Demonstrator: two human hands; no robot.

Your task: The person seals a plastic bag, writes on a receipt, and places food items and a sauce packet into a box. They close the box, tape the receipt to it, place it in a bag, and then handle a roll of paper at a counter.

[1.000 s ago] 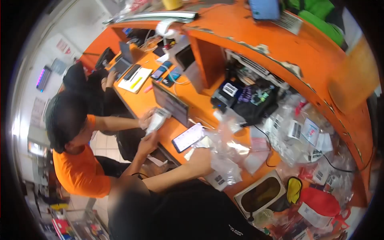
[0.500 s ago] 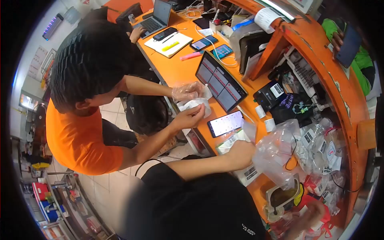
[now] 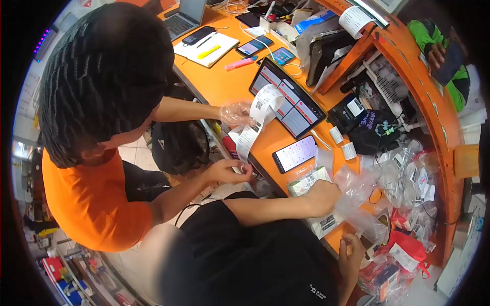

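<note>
My left hand (image 3: pixel 322 198) is closed at the counter edge, gripping a crumpled clear plastic bag (image 3: pixel 354 188) that spreads to its right. Beside its fingers lies a green-and-white packet (image 3: pixel 308 179) with a printed label. A white labelled sheet (image 3: pixel 324 224) pokes out below my wrist. My right hand (image 3: pixel 351 252) has curled fingers near the lower counter edge; what they hold, if anything, is hidden. Close to it are a red pouch (image 3: pixel 408 247) and clear bags. A lit phone (image 3: pixel 294 154) lies above my left hand.
At left, a person in an orange shirt (image 3: pixel 92 199) holds a curling strip of printed labels (image 3: pixel 255 122) with a plastic-gloved hand. A tablet (image 3: pixel 288 99) leans on the orange counter (image 3: pixel 224 86). Across the raised ledge, a person in a green sleeve (image 3: pixel 426 33) holds a dark phone.
My right hand, blurred at lower right before, has come left toward the counter edge. The other person's label strip is unrolled longer, and their bare hand has dropped lower. The view has shifted slightly.
</note>
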